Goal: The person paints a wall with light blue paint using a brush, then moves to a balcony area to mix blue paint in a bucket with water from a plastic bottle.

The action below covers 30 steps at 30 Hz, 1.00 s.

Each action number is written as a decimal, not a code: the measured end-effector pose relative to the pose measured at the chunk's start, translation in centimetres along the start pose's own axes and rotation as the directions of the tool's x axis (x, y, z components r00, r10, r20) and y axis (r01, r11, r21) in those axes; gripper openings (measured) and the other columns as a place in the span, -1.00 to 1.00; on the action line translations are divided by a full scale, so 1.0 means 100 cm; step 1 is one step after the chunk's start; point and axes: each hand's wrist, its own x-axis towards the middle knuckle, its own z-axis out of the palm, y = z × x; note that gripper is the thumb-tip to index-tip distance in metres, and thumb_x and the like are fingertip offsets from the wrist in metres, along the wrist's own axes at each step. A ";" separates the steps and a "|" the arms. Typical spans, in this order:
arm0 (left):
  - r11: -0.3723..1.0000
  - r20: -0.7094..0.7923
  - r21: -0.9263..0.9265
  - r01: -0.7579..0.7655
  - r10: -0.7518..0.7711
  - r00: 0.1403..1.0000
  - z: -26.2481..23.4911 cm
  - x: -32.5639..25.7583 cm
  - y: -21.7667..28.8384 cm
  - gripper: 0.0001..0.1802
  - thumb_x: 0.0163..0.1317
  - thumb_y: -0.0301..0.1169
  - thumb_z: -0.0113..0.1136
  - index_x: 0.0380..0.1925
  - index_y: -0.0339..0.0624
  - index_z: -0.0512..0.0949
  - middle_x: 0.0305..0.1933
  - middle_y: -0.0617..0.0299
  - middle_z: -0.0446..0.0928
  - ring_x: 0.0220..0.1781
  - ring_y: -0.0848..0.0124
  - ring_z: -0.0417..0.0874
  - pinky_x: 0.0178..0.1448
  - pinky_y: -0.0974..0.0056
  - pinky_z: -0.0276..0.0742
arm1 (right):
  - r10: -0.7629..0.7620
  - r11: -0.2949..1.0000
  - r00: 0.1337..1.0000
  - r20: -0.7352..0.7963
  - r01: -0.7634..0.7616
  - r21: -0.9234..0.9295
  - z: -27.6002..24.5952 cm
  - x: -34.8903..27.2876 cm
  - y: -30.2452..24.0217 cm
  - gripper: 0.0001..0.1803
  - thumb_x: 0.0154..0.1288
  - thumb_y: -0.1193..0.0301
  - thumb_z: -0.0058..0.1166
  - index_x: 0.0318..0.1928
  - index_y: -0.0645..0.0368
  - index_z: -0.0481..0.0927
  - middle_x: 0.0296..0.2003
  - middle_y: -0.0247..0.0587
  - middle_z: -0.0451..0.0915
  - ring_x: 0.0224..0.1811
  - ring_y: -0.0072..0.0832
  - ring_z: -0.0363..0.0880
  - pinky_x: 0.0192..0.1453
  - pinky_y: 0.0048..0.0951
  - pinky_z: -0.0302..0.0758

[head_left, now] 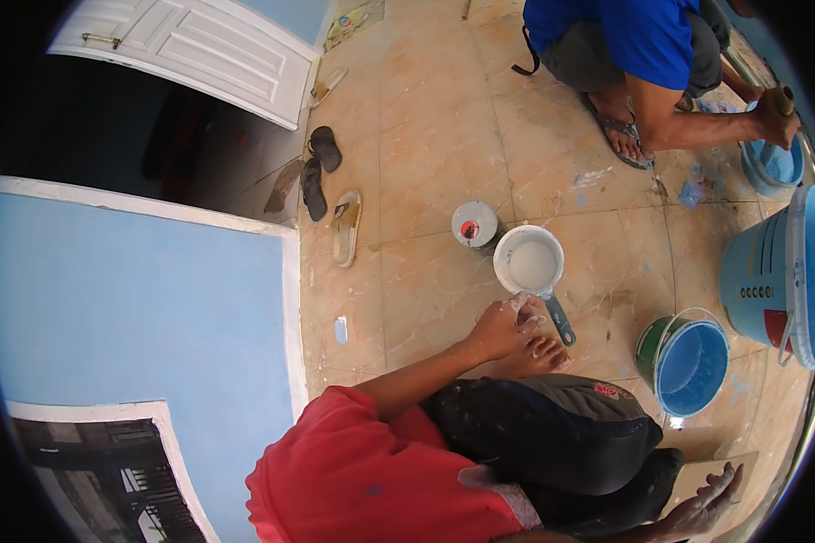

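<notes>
My left hand (503, 330) is closed, its fingers curled together and smeared with white. Whatever they may hold is hidden. It is just below a white dipper (502, 251) with a pale white substance inside, and beside the dipper's dark grey handle (561, 322). My bare foot (536, 358) shows just below that hand. At the lower right, my right hand (711, 498) has its fingers stretched out, with white smears on them. A flat beige board (693, 477) lies behind or under it; whether they touch, I cannot tell. A grey can (476, 222) with a red cap stands beside the dipper.
A green bucket (647, 348) with a blue inside stands right of my knees, near a large blue bucket (756, 271). A co-worker (647, 45) in blue squats at the upper right, gripping a tool over a small bucket (770, 185). Dark slippers (313, 185) lie by the doorway.
</notes>
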 end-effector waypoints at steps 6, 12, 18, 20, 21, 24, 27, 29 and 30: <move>0.999 -0.068 0.032 -0.039 0.042 0.997 0.000 0.022 0.020 -0.66 0.46 -0.35 0.33 0.16 -0.22 0.61 -0.22 0.03 0.75 -0.19 0.32 0.78 -0.02 0.18 0.66 | -0.122 0.922 0.993 -0.003 0.114 0.369 0.013 -0.035 -0.054 -0.65 0.69 0.36 0.03 0.16 0.43 0.67 -0.05 0.00 0.70 -0.14 -0.40 0.62 -0.06 -0.43 0.64; 0.996 -0.010 0.009 -0.088 0.088 0.996 0.019 0.035 0.023 -0.67 0.44 -0.41 0.36 0.14 -0.26 0.64 -0.26 0.12 0.73 -0.27 0.43 0.72 -0.12 0.26 0.64 | -0.051 0.930 0.999 -0.004 0.049 0.365 0.025 -0.036 -0.061 -0.82 0.47 0.60 0.16 0.00 0.41 0.70 -0.12 0.05 0.72 -0.14 -0.27 0.70 0.00 -0.31 0.63; 0.983 0.053 -0.079 -0.165 0.169 0.984 0.036 0.039 0.027 -0.68 0.47 -0.47 0.31 0.16 -0.32 0.61 -0.22 0.17 0.71 -0.23 0.50 0.69 -0.09 0.33 0.62 | -0.271 0.906 0.962 -0.013 0.260 0.333 0.022 -0.024 -0.069 -0.76 0.31 0.59 0.33 -0.01 0.31 0.74 -0.15 0.07 0.75 -0.21 -0.22 0.76 -0.07 -0.32 0.67; 0.977 0.080 -0.110 -0.181 0.191 0.978 0.039 0.040 0.032 -0.69 0.51 -0.50 0.26 0.19 -0.37 0.58 -0.17 0.20 0.68 -0.18 0.51 0.69 -0.03 0.36 0.64 | -0.269 0.911 0.963 -0.021 0.262 0.318 0.019 -0.024 -0.068 -0.75 0.30 0.61 0.34 -0.01 0.30 0.74 -0.15 0.06 0.75 -0.22 -0.24 0.76 -0.09 -0.34 0.67; 0.975 0.075 -0.078 -0.207 0.212 0.974 0.041 0.040 0.035 -0.69 0.52 -0.51 0.25 0.19 -0.37 0.57 -0.17 0.20 0.68 -0.18 0.51 0.69 -0.03 0.36 0.64 | -0.273 0.912 0.962 -0.019 0.265 0.312 0.018 -0.024 -0.067 -0.74 0.29 0.61 0.35 -0.01 0.29 0.75 -0.15 0.06 0.75 -0.22 -0.25 0.76 -0.10 -0.35 0.67; 0.974 0.085 -0.076 -0.212 0.219 0.972 0.048 0.039 0.047 -0.68 0.52 -0.50 0.25 0.19 -0.39 0.56 -0.15 0.20 0.67 -0.18 0.50 0.68 -0.03 0.36 0.64 | -0.302 0.906 0.953 -0.008 0.289 0.308 0.009 -0.024 -0.065 -0.71 0.26 0.62 0.36 0.00 0.27 0.73 -0.15 0.02 0.76 -0.27 -0.29 0.76 -0.17 -0.35 0.67; 0.975 0.099 -0.080 -0.209 0.216 0.971 0.056 0.036 0.058 -0.69 0.52 -0.50 0.25 0.19 -0.39 0.56 -0.16 0.20 0.67 -0.19 0.50 0.67 -0.03 0.35 0.64 | -0.353 0.890 0.935 -0.019 0.342 0.302 -0.001 -0.024 -0.064 -0.71 0.25 0.61 0.38 0.00 0.25 0.72 -0.16 0.01 0.76 -0.31 -0.25 0.77 -0.22 -0.33 0.68; 0.974 0.114 -0.106 -0.199 0.211 0.971 0.062 0.036 0.063 -0.69 0.52 -0.51 0.25 0.18 -0.39 0.56 -0.17 0.20 0.67 -0.19 0.50 0.68 -0.03 0.35 0.64 | -0.369 0.886 0.929 0.000 0.352 0.301 -0.006 -0.024 -0.063 -0.70 0.25 0.60 0.39 0.00 0.24 0.71 -0.17 0.00 0.76 -0.30 -0.22 0.78 -0.22 -0.32 0.68; 0.971 0.115 -0.053 -0.234 0.238 0.964 0.065 0.037 0.066 -0.69 0.51 -0.51 0.25 0.18 -0.40 0.56 -0.17 0.19 0.67 -0.19 0.49 0.68 -0.03 0.34 0.64 | -0.365 0.888 0.931 0.005 0.346 0.303 -0.010 -0.025 -0.062 -0.68 0.25 0.59 0.40 0.01 0.23 0.70 -0.17 -0.01 0.76 -0.28 -0.19 0.79 -0.21 -0.29 0.69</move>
